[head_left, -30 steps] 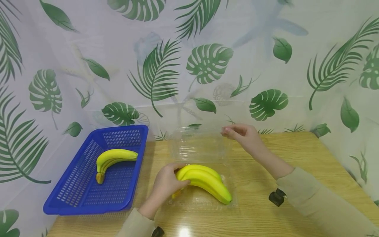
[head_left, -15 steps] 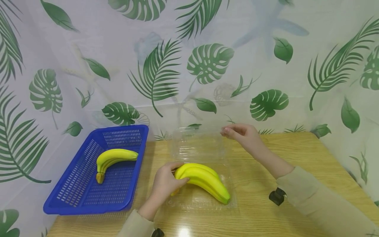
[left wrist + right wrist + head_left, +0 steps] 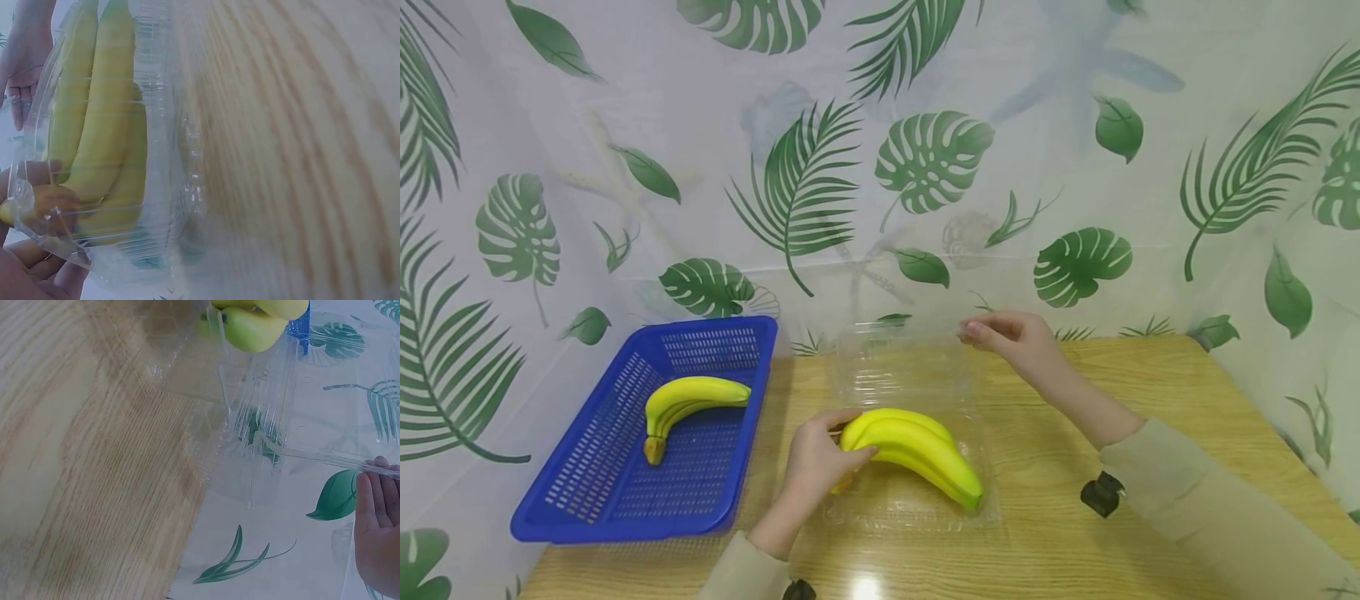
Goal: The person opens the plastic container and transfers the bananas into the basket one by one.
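A bunch of yellow bananas [image 3: 917, 450] is over the base of a clear plastic clamshell box [image 3: 910, 521], in the middle of the head view. My left hand [image 3: 816, 454] grips its stem end, thumb in front and fingers behind. Through the box wall, the left wrist view shows the bananas [image 3: 103, 119] and the brown stem [image 3: 53, 203]. At the back the lid [image 3: 902, 367] stands raised, and my right hand [image 3: 1011, 333] pinches its right edge. The right wrist view shows the fingertips [image 3: 381, 464] at that edge.
To the left a blue perforated basket [image 3: 625, 532] holds another banana bunch [image 3: 700, 392]. Both the box and the basket stand on a wooden table [image 3: 1060, 542]. Behind them hangs a white leaf-patterned sheet [image 3: 940, 67].
My left hand has shifted the bananas slightly left and toward the back, with their tips rising a little in the view. The right hand and the lid stay almost still.
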`<state>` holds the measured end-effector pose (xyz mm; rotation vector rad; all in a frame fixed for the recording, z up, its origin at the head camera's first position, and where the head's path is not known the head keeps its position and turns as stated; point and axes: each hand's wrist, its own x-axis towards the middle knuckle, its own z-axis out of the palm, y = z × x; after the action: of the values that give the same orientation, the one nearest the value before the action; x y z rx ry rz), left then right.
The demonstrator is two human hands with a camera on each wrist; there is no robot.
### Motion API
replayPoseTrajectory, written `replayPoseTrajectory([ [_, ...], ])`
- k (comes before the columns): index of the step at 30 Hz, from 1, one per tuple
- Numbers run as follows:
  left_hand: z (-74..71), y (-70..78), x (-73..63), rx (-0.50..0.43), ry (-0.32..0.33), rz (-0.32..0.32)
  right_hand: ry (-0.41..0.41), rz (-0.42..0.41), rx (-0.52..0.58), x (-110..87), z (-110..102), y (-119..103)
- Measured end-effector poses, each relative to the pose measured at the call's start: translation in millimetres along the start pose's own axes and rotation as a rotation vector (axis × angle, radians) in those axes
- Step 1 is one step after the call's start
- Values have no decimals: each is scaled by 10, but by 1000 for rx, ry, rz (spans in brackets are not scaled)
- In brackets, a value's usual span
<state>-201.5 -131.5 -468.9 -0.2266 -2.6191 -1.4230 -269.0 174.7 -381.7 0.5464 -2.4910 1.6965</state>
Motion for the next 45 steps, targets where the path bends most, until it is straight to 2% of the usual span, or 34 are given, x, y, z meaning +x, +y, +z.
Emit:
replayPoseTrajectory([
  [9,-49,45,5,-88,29,-11,1,9,-21,-8,-6,-18],
  [20,-152,193,-36,-77,30,14,-9,3,-13,-3,-10,-5],
  [29,-297,371,-82,-65,27,54,-14,-13,4,-19,-19,-26],
  [37,-442,509,-114,-65,25,44,-22,-13,-7,-24,-26,-28],
  [40,-496,546,-118,-66,33,37,-26,-13,-7,-24,-29,-25],
  [45,-576,570,-111,-66,51,62,-27,-9,-27,-15,-37,-10],
])
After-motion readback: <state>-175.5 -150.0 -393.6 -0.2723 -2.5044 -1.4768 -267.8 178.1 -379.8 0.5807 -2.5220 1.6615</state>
